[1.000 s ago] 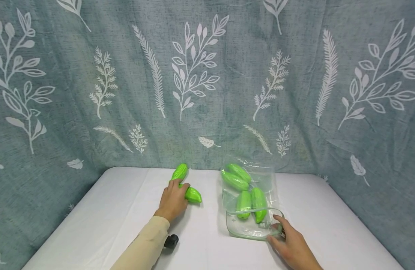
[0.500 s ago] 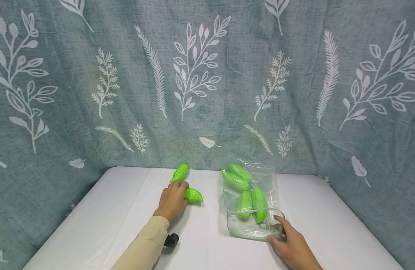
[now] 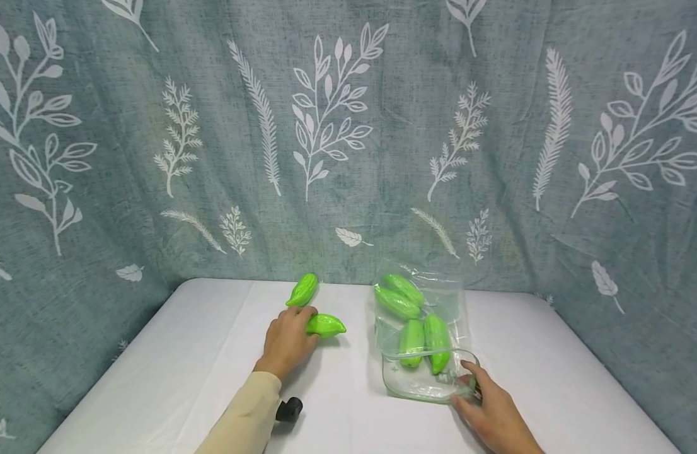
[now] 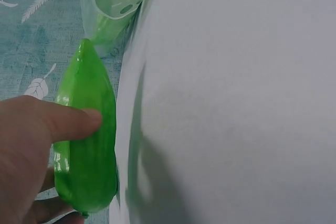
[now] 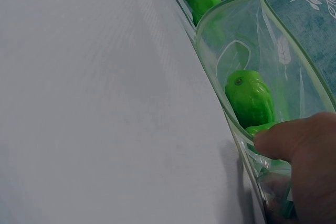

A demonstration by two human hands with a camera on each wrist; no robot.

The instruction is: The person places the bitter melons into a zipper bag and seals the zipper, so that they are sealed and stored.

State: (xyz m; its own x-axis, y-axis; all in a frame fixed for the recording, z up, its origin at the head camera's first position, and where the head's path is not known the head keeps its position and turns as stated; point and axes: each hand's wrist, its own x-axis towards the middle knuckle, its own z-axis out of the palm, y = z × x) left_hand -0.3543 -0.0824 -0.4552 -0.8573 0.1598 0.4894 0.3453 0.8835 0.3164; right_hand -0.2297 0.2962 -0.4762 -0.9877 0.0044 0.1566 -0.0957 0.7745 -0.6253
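My left hand (image 3: 288, 337) grips a bright green bitter melon (image 3: 328, 325) whose pointed end aims right. In the left wrist view the thumb lies across the melon's (image 4: 86, 171) side and the fingertips curl beneath its blunt end. My right hand (image 3: 490, 407) pinches the right edge of the mouth of a clear zip bag (image 3: 402, 383) with a pale green rim. Seen from the right wrist, the bag's mouth gapes and the thumb (image 5: 294, 140) presses at its rim. Several more melons (image 3: 437, 337) lie inside the bag, two of them toward its far end.
Another green melon (image 3: 303, 289) lies at the back of the white table (image 3: 172, 372), just beyond my left hand. A black cylindrical thing (image 3: 290, 410) shows beside the left sleeve. A patterned grey-green curtain (image 3: 348, 157) hangs behind the table and along both sides.
The left hand has taken hold of the melon and shifted it slightly right, and its tip now points more to the right. The right hand and the bag keep their place.
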